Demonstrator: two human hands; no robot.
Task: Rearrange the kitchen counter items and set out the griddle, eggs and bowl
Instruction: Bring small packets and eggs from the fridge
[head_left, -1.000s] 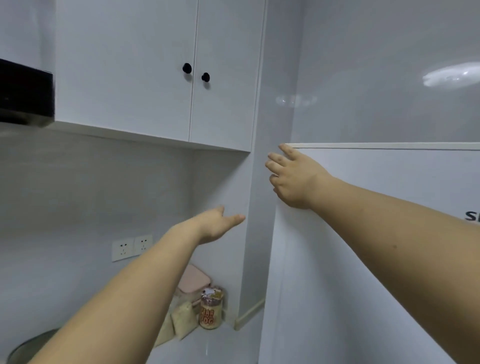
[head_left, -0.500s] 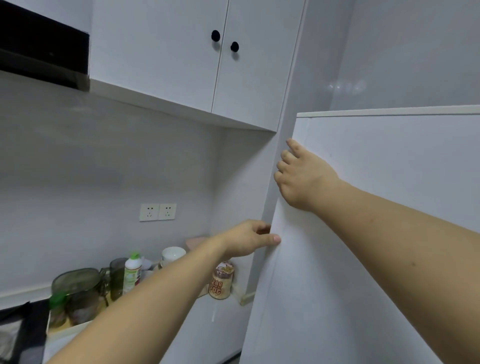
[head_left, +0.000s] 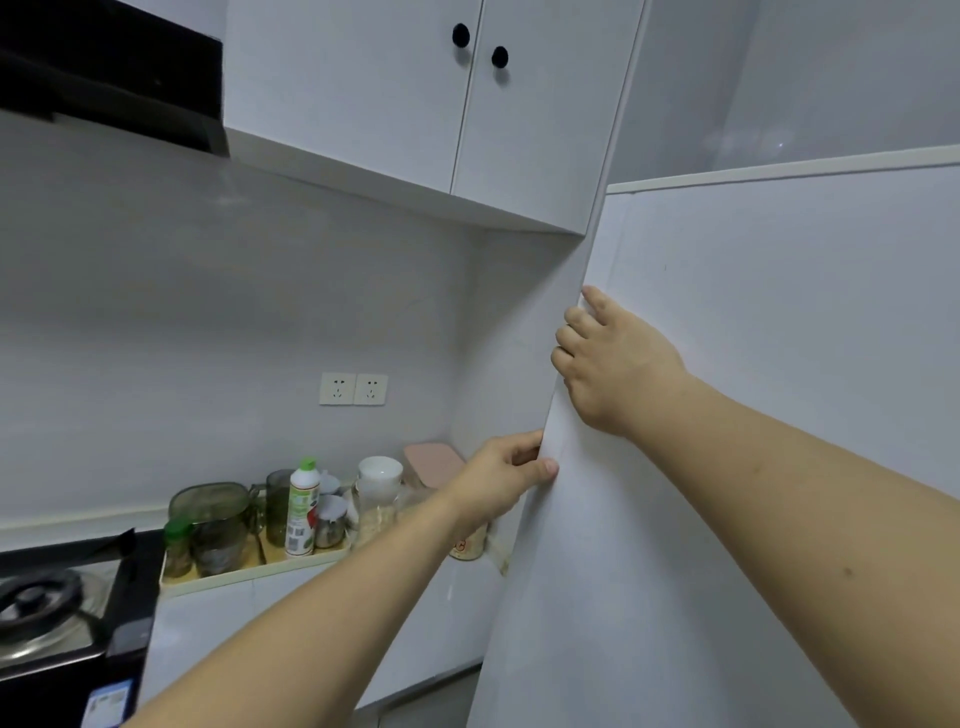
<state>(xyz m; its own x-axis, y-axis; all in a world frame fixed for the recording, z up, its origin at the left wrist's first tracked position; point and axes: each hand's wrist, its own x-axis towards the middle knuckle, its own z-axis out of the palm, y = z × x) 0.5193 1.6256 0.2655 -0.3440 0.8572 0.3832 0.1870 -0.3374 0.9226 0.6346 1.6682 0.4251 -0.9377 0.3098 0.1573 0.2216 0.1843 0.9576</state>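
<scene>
Both hands are at the left edge of the white refrigerator door (head_left: 753, 415): the left hand (head_left: 498, 480) pinches it, thumb in front and fingers curled behind; the right hand (head_left: 608, 358) hooks its fingers over the edge higher up. No griddle or eggs are visible; a white bowl (head_left: 381, 470) sits among the counter tray's (head_left: 249, 571) jars. I judge the task barely begun.

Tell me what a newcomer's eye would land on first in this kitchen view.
Both hands on the left edge of the tall white fridge door at right: the left hand curls round the edge low down, and the right hand grips it higher up. Next, the cluttered tray of jars and bottles on the counter at lower left, beside the gas hob, with a green-capped white bottle standing out.
</scene>
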